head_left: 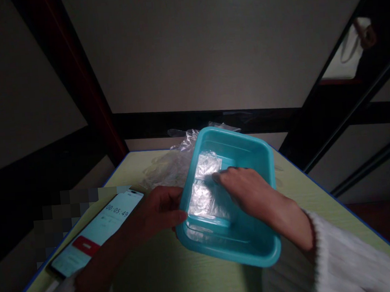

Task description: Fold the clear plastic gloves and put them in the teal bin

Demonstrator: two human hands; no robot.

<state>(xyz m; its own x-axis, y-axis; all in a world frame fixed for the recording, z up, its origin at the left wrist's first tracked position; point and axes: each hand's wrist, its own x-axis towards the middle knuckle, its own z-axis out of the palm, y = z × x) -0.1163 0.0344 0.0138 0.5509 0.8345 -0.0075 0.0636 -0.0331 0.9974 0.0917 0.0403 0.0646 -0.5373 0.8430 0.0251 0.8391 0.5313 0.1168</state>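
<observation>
A teal plastic tub (265, 158) is tilted above the table, its open top towards me. My left hand (161, 211) grips its left rim, thumb on the near side and fingers partly hidden behind the wall. My right hand (247, 189) reaches inside, fingers curled and pressed together. Its thumb side touches a flat, shiny, clear plastic bag (204, 197) lying along the tub's left inner side. The undersides of the right fingers are hidden. Behind the tub sits a crumpled pile of clear plastic bags (169, 166).
A phone (100, 230) showing a running timer lies at the left, beside my left forearm. The pale table (206, 284) has blue edges and narrows towards a panelled wall (190, 52). A white bag (346, 55) is at the far right.
</observation>
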